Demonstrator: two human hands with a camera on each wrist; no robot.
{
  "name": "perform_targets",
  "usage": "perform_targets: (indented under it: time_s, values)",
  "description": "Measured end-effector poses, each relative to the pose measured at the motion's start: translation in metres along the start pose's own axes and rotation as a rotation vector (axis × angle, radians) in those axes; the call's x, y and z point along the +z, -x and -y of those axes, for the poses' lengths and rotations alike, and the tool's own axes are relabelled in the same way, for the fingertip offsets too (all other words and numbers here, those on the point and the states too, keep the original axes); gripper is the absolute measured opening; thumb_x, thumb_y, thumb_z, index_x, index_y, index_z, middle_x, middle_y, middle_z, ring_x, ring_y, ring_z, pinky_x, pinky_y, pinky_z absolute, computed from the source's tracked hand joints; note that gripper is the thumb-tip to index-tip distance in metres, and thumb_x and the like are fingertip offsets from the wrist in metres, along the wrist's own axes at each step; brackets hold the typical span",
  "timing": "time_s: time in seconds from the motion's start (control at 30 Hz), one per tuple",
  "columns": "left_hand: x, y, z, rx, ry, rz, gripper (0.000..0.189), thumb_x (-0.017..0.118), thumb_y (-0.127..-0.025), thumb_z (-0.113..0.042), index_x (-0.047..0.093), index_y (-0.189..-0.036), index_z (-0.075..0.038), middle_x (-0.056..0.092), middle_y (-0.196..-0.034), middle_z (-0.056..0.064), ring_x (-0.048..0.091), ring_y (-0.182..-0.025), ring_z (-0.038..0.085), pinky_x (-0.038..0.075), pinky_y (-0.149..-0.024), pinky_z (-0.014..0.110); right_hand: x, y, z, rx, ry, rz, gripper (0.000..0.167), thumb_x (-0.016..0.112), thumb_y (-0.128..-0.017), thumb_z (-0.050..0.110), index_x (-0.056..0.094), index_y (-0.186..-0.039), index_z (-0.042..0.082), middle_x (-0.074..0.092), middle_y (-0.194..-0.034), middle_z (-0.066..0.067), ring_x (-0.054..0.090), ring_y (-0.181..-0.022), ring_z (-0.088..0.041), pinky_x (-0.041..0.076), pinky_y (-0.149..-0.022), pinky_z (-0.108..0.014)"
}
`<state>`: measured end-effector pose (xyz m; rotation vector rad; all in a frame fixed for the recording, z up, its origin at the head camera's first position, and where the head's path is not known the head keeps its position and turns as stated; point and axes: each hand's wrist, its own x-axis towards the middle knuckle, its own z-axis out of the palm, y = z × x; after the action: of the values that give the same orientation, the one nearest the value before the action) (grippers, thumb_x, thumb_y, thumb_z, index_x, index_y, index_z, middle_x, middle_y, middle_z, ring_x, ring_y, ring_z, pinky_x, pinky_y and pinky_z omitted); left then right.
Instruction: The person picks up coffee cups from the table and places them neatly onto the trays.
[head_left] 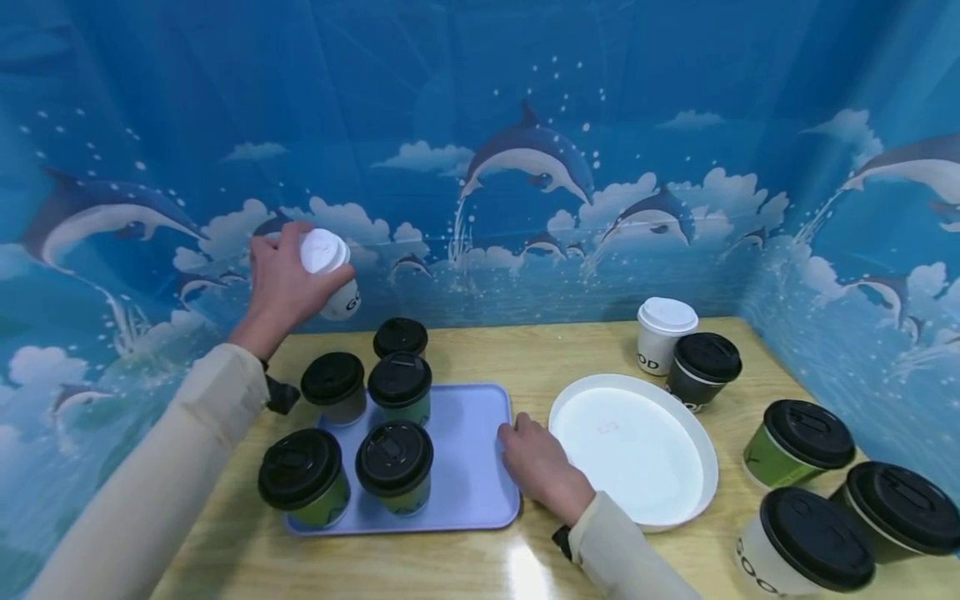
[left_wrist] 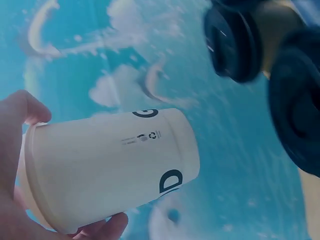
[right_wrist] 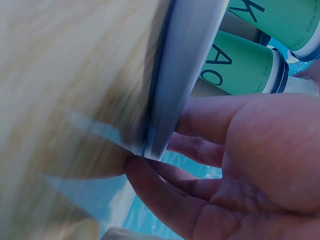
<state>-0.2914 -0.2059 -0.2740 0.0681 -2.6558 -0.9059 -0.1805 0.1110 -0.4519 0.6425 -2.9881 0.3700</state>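
My left hand [head_left: 288, 279] grips a white paper cup [left_wrist: 115, 167] with a white lid [head_left: 322, 250], raised above the table behind the tray's left side. In the left wrist view the fingers curl round the lid end of the tilted cup. My right hand [head_left: 540, 467] pinches the right rim of a lavender tray [head_left: 472, 450], its fingertips at the edge in the right wrist view. Several black-lidded cups, such as a green one [head_left: 395, 467] and a grey one [head_left: 333, 387], stand on the tray's left half. Another black-lidded cup [head_left: 401, 337] stands at its back edge.
Right of the tray lies a round white dish [head_left: 630, 450]. Beyond it stand a white cup [head_left: 663, 333] and a dark cup [head_left: 703, 371]. Black-lidded cups, one green [head_left: 797, 446] and one white [head_left: 802, 546], stand at the right. A dolphin-printed curtain [head_left: 420, 108] encloses the wooden table.
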Motion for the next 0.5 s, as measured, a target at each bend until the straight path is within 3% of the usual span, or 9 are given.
perform_targets:
  time_s: [0.3, 0.5]
  values:
    - [0.001, 0.028, -0.050, 0.174, 0.076, -0.003, 0.079, 0.071, -0.086, -0.041, 0.039, -0.156, -0.023, 0.028, -0.142, 0.026, 0.041, -0.115, 0.044, 0.051, -0.081, 0.062, 0.001, 0.001, -0.002, -0.005, -0.011, -0.013, 0.008, 0.060, -0.097, 0.004, 0.064, -0.098, -0.003, 0.053, -0.087, -0.017, 0.054, -0.069, -0.028, 0.049, -0.057, -0.044]
    - [0.010, 0.045, -0.074, 0.261, 0.080, 0.066, 0.078, 0.076, -0.084, -0.037, 0.044, -0.153, -0.022, 0.031, -0.142, 0.025, 0.047, -0.113, 0.043, 0.055, -0.081, 0.061, 0.000, 0.001, 0.000, -0.004, -0.005, -0.020, 0.007, 0.059, -0.097, 0.002, 0.064, -0.098, -0.003, 0.054, -0.087, -0.017, 0.054, -0.068, -0.028, 0.049, -0.056, -0.044]
